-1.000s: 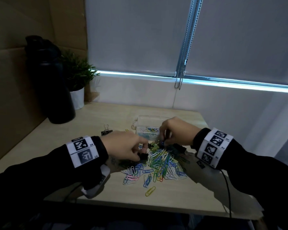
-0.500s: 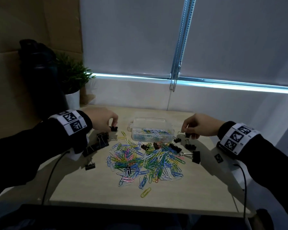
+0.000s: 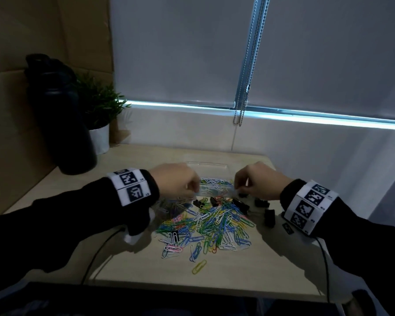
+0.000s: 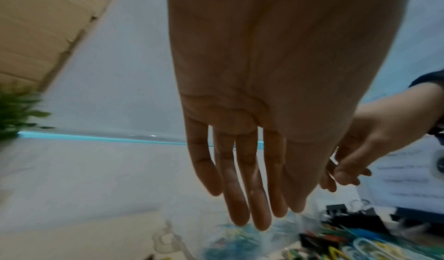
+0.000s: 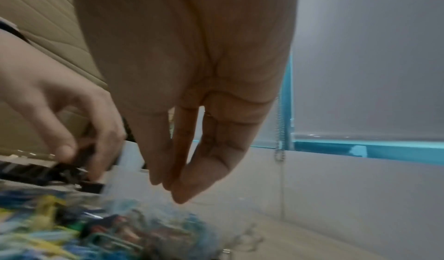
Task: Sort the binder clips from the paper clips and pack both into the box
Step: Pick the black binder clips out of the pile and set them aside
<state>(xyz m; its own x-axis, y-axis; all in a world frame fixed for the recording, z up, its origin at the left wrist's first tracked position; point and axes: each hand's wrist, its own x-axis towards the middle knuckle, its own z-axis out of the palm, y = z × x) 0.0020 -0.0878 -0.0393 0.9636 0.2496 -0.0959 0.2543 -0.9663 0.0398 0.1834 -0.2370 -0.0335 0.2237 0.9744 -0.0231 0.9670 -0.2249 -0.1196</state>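
Two hands at box (image 3: 211, 176), frame centre | left hand (image 3: 173, 180) fingers straight, holds nothing | right hand (image 3: 258, 180) grip cannot tell | paper clips (image 3: 212, 222) heaped on surface (image 3: 260, 277), light, slippery, tangle: pinch few | binder clips (image 3: 268, 215) right, stiff: take by body

A: Person, worn items?
B: Black long sleeves (image 3: 62, 215), both arms. White wristbands w/ black square fiducial markers: left band (image 3: 129, 185) shows 2 main tags, right band (image 3: 310, 206) shows 4.
A: Cabling?
B: Thin black cable (image 3: 98, 252) under left wrist, another (image 3: 325, 265) under right. Left hand (image 3: 175, 180), right hand (image 3: 259, 180) bare, no gloves.
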